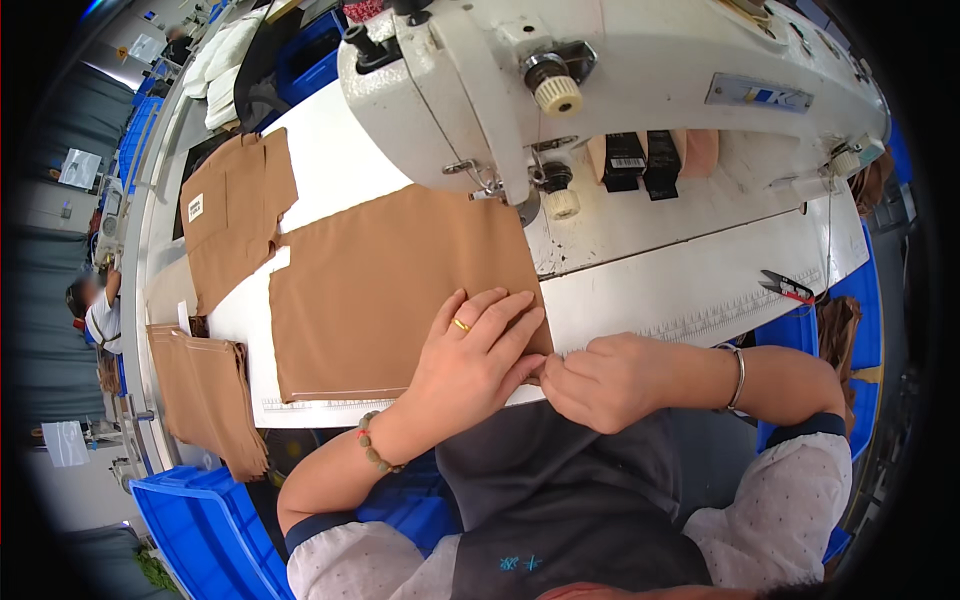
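A brown fabric panel (385, 300) lies on the white sewing table (650, 290), its upper part under the needle end of a white sewing machine (430, 90). My left hand (480, 360) rests on the panel's lower right area, fingers slightly bent and apart, a ring on one finger, the thumb toward the right edge. My right hand (605, 380) is closed on that lower right corner, pinching the fabric close beside my left thumb. Small thread snips (785, 287) lie to the right on the table's printed ruler.
Other brown pieces (235, 210) and a stitched brown stack (195, 390) lie at the left. Black labelled strips (660, 165) sit under the machine arm. Blue bins (205, 525) stand below left and at the right. Another person (100, 315) sits at a station far left.
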The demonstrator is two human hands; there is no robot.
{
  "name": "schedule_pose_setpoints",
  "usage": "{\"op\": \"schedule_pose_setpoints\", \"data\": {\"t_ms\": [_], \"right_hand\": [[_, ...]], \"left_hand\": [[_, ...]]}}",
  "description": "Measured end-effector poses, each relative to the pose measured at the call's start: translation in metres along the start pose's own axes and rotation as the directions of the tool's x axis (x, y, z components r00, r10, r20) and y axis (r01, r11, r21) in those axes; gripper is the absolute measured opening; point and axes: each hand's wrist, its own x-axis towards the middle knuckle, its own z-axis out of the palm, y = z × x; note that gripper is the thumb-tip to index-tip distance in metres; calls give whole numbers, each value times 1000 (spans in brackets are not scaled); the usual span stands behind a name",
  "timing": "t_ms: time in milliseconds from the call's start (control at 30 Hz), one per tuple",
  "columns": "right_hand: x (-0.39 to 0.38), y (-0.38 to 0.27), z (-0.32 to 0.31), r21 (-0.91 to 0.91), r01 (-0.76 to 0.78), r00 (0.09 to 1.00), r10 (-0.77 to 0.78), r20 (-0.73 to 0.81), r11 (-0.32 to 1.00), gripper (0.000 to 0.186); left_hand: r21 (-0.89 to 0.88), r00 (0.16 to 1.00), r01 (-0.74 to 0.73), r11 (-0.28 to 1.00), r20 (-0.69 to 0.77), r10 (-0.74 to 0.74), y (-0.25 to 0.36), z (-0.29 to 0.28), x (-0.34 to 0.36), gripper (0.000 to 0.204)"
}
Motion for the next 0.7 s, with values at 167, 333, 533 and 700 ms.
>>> {"op": "schedule_pose_setpoints", "data": {"t_ms": [167,333,533,700], "right_hand": [[0,11,7,-26,-6,1000,5,-31,1000,15],[2,28,13,-23,-33,999,32,-21,999,11],[2,48,22,22,-45,999,45,8,999,19],[4,61,28,30,-78,997,78,6,996,11]], "left_hand": [[21,1000,0,1000,-4,0,-13,5,3,49],[31,1000,-5,1000,-16,6,-28,7,15,46],[62,996,-27,998,-84,32,-44,7,30,40],[57,994,-28,998,-103,34,-57,7,41,38]]}}
